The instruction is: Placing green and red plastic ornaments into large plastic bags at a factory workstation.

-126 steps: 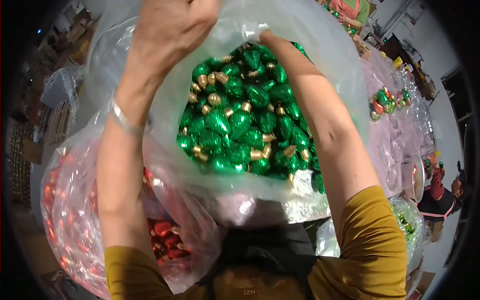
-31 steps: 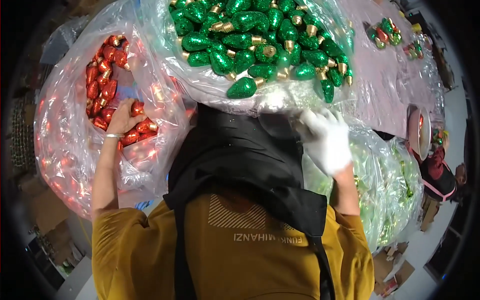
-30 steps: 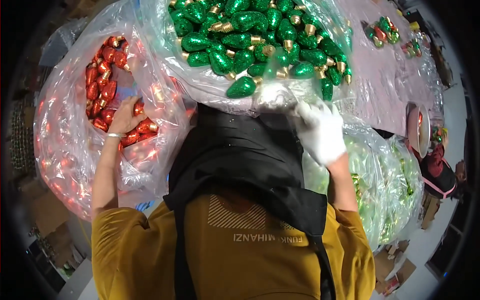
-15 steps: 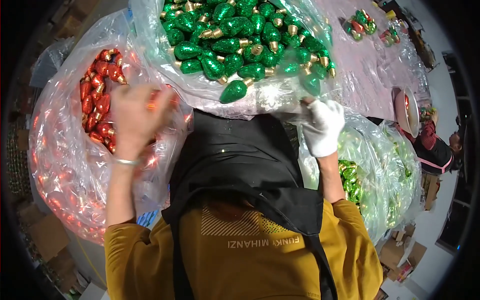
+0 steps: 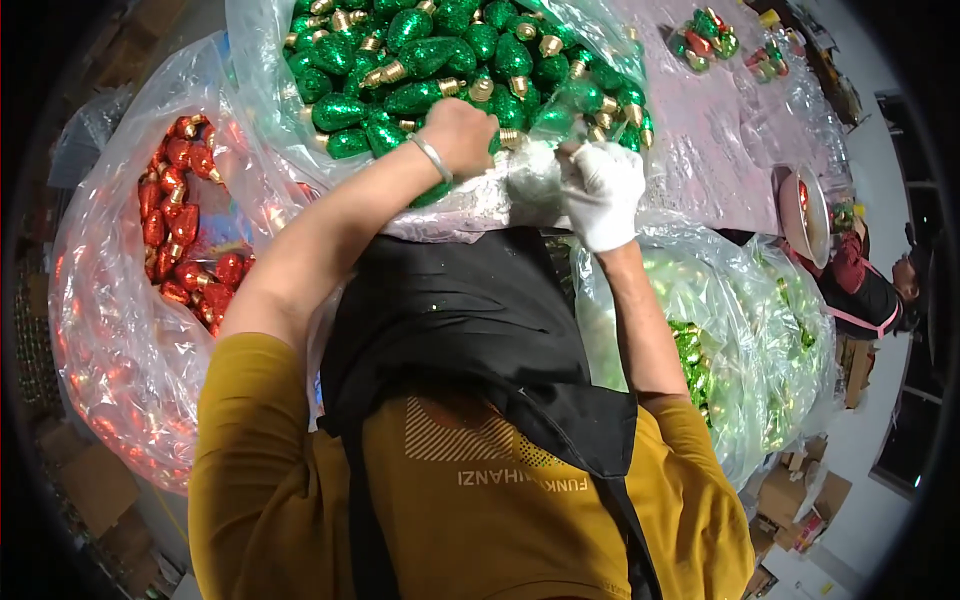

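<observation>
My bare left hand (image 5: 460,138), a band on its wrist, is closed at the near edge of a heap of glittery green bulb ornaments (image 5: 420,62). Its fingertips are turned away, so anything inside is hidden. A green bulb shows partly under that wrist. To its right, my right hand (image 5: 605,195) wears a white glove, thumb and fingers pinched on a piece of clear plastic packaging (image 5: 535,178). That plastic is blurred, and its exact shape is hard to make out. The green bulbs, gold-capped, lie in an open clear bag (image 5: 262,85).
A clear bag (image 5: 110,370) of red bulbs (image 5: 180,225) stands at left. At right is a bag of light green bulbs (image 5: 690,350). Mixed bulb clusters (image 5: 705,40) lie on the pink-covered table (image 5: 700,130). A co-worker (image 5: 865,290) sits far right near a white bowl (image 5: 805,215).
My left hand has moved from the red bulbs rightward to the green heap's near edge. My gloved right hand has shifted slightly left and up, toward the left hand.
</observation>
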The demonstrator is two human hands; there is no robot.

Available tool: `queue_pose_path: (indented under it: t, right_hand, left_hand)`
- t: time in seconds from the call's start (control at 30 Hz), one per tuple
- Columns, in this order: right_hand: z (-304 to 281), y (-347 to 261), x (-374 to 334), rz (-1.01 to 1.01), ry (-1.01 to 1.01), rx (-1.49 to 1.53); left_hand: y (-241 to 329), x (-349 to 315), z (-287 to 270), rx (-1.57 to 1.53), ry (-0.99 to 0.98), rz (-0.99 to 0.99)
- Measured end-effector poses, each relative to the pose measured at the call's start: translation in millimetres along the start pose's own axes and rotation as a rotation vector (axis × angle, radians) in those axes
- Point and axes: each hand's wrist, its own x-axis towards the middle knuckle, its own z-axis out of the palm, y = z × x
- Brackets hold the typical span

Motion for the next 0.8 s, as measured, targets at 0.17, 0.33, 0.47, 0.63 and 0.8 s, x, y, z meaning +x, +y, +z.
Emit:
queue_pose_path:
  t: [0.17, 0.33, 0.47, 0.63, 0.8]
  right_hand:
    - [17, 8, 5, -0.087, 0.071, -0.018]
    - [18, -12, 33, -0.094, -0.05, 0.074]
    - [36, -26, 32, -0.076, -0.124, 0.015]
    - [15, -31, 35, 0.115, -0.168, -0.004]
    - [-9, -34, 27, -0.078, -0.089, -0.053]
  left_hand:
    - [-1, 30, -3, 0.307, -0.169, -0.033]
    - [-39, 49, 2, 0.164, -0.016, 0.05]
    - [-61, 70, -4, 0.166, -0.019, -0.02]
    - [-51, 23, -24, 0.2, 0.235, 0.021]
    - [-63, -51, -36, -0.519, 0.64, -0.263]
